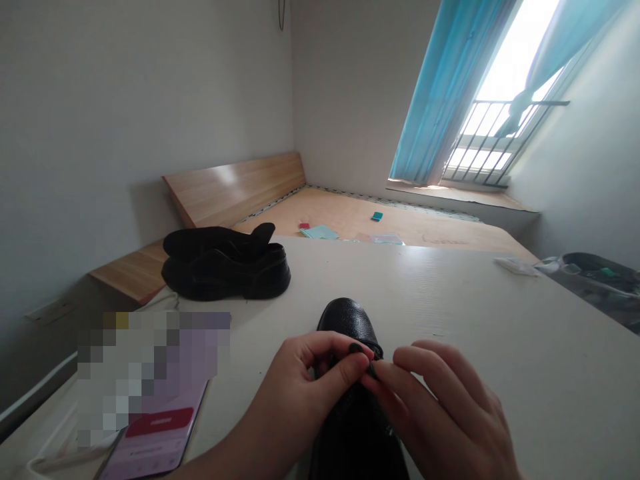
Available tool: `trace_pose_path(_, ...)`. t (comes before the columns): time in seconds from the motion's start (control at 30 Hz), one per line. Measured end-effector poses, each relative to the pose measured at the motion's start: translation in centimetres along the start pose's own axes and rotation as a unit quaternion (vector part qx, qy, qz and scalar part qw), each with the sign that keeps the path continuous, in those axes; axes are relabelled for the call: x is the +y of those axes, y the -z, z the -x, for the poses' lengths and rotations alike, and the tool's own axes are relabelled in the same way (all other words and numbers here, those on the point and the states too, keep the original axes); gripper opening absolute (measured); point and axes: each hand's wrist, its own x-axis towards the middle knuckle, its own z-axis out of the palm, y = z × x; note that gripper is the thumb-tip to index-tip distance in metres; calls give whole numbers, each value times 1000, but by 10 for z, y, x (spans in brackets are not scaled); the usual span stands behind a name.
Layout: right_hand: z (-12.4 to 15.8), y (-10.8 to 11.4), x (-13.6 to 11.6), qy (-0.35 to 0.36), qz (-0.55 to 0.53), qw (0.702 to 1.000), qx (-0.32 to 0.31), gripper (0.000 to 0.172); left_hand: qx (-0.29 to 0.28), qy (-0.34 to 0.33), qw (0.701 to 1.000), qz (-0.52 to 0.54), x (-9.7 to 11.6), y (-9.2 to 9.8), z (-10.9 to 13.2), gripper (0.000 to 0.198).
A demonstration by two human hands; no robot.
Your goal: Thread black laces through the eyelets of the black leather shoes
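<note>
A black leather shoe (350, 321) lies on the white table with its toe pointing away from me. Over its upper, my left hand (309, 379) pinches a short piece of black shoelace (355, 348) between thumb and forefinger. Close against it, my right hand (445, 403) also has its fingertips closed on the lace, just to the right of the left thumb. The two hands almost touch, and they cover most of the shoe's lacing area. How the lace runs under the fingers is hidden.
A pair of black shoes (227, 273) stands at the table's far left. A phone (160, 437) with a lit screen lies front left, partly blurred out. A small clear packet (517, 267) rests near the right edge, beside a dark bin (600, 280). Behind the white table (465, 313) is a bed board (345, 207).
</note>
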Motion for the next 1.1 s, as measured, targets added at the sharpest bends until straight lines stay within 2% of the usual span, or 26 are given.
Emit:
trace_pose_path(0.17,4,8,0,68,57,996,-32,17,-23,18,999,34,2,0,0,31)
trace_pose_path(0.33,2,11,2,58,61,996,-34,26,-18,38,997,58,3,2,0,31)
trace_pose_path(0.47,4,8,9,102,49,992,-49,23,-30,52,996,58,2,5,0,30)
trace_pose_path(0.53,3,5,11,80,5,995,-61,22,-36,46,997,43,2,7,0,28)
trace_pose_path(0.67,-4,-2,9,-62,-141,985,-76,14,-33,16,999,-22,4,10,1,22)
trace_pose_path(0.77,-7,-6,5,-153,-202,962,-107,8,-8,-41,995,-86,6,11,2,16)
trace_pose_path(0.9,-6,-10,3,-220,-264,927,-147,12,21,-169,976,-132,4,9,2,17)
trace_pose_path(1.0,-5,-13,3,-252,-311,904,-149,14,30,-294,941,-164,2,9,2,19)
trace_pose_path(1.1,-4,-15,1,-265,-335,891,-154,12,49,-402,889,-214,0,10,3,18)
